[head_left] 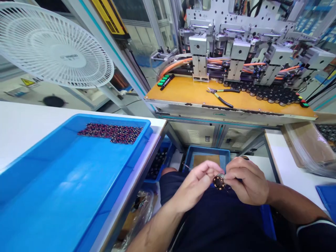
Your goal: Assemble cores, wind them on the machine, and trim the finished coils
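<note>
Over my lap I hold a small round motor stator (218,182), its ring of copper windings facing me and thin wire ends sticking out by it. My right hand (245,180) pinches it from the right between thumb and fingers. From the left, the curled fingers of my left hand (198,183) close on its upper left edge; their tips are partly hidden. On the white table to my left, a blue tray (78,175) has a block of small dark parts with reddish and copper dots (112,133) in its far end.
Ahead stands a machine with several metal heads (240,49). Its orange ledge (178,94) bears cutting pliers (222,95), a black marker (167,82) and rows of dark cylindrical parts (267,93). A fan (60,52) is at left, a blue bin (190,154) below, plastic-wrapped cardboard (307,143) at right.
</note>
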A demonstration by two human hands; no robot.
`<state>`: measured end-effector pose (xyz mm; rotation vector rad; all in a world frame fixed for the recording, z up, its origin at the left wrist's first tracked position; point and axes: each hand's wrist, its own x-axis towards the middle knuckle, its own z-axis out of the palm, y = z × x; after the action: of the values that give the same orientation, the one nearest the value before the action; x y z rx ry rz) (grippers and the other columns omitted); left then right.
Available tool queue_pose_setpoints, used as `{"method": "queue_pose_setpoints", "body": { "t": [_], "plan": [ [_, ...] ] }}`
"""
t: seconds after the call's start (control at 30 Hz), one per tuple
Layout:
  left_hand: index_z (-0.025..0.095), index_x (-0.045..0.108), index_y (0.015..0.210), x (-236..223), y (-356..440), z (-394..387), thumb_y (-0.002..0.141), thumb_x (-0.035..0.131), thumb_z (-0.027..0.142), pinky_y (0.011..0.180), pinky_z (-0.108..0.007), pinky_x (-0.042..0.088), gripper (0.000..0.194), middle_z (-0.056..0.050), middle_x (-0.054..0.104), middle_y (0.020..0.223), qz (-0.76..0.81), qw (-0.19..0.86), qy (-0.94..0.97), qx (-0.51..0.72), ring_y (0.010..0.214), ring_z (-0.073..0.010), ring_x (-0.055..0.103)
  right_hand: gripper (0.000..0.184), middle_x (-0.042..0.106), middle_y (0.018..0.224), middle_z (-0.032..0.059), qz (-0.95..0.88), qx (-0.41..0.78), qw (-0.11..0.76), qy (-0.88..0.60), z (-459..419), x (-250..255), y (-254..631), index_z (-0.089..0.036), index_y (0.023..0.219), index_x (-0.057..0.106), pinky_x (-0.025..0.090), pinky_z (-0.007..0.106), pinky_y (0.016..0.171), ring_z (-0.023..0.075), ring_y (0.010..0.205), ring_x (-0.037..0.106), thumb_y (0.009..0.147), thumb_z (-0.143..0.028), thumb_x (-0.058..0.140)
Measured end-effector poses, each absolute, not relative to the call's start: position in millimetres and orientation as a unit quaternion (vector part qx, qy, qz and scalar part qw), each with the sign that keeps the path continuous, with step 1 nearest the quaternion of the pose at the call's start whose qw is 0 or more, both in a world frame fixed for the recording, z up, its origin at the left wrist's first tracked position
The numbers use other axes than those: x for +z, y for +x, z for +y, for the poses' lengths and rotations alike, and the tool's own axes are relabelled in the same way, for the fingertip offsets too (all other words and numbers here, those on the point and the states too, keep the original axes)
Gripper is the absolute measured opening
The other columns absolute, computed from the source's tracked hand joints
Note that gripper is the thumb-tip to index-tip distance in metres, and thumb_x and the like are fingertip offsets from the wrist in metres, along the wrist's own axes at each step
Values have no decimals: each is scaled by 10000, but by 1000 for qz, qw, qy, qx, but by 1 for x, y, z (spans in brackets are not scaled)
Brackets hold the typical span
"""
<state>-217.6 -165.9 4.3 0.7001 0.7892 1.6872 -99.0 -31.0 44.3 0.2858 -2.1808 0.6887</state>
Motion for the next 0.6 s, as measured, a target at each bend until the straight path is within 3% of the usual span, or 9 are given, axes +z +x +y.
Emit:
{"method": "queue_pose_setpoints", "body": {
  "t": [0.07, 0.13, 0.23, 0.37, 0.5, 0.6],
  "plan": [
    [133, 627, 947, 3, -218, -168, 858, 639, 471, 679, -222, 465, 350, -26, 646, 717, 354, 570, 330, 664, 674, -108, 606, 82, 600, 760, 51, -867, 273, 401, 118, -29, 44, -98, -131, 878, 581, 520, 233, 625, 116, 681, 586, 913, -87, 522],
    [163, 597, 973, 3, -216, -170, 891, 629, 370, 642, -202, 455, 225, 5, 637, 683, 360, 547, 340, 675, 624, -87, 597, 71, 603, 763, 56, -870, 265, 400, 111, -28, 43, -97, -127, 888, 586, 520, 237, 630, 123, 689, 588, 907, -83, 534],
    [225, 576, 1042, 4, -213, -172, 880, 650, 233, 626, -195, 484, 178, 22, 654, 768, 365, 484, 328, 724, 665, -97, 647, 75, 611, 761, 50, -875, 254, 404, 79, -31, 44, -96, -140, 901, 584, 521, 237, 640, 128, 699, 594, 897, -74, 547],
    [241, 607, 960, 6, -210, -171, 778, 740, 127, 754, -246, 540, 252, -3, 656, 1069, 340, 424, 315, 778, 796, -111, 683, 105, 610, 751, 29, -874, 271, 402, 19, -37, 47, -97, -171, 909, 576, 506, 229, 616, 117, 675, 583, 902, -79, 526],
    [257, 606, 938, 9, -211, -168, 755, 782, 291, 922, -373, 519, 257, -7, 670, 1025, 270, 423, 281, 818, 977, -191, 673, 98, 596, 732, 25, -861, 312, 400, 34, -38, 51, -100, -173, 900, 563, 497, 226, 599, 116, 662, 571, 900, -88, 516],
    [215, 627, 998, 10, -213, -165, 781, 721, 478, 856, -335, 525, 354, -52, 677, 959, 291, 481, 260, 785, 934, -197, 670, 100, 589, 715, 20, -858, 332, 386, 70, -35, 53, -101, -181, 886, 553, 497, 229, 600, 118, 654, 565, 906, -94, 508]
  ]
}}
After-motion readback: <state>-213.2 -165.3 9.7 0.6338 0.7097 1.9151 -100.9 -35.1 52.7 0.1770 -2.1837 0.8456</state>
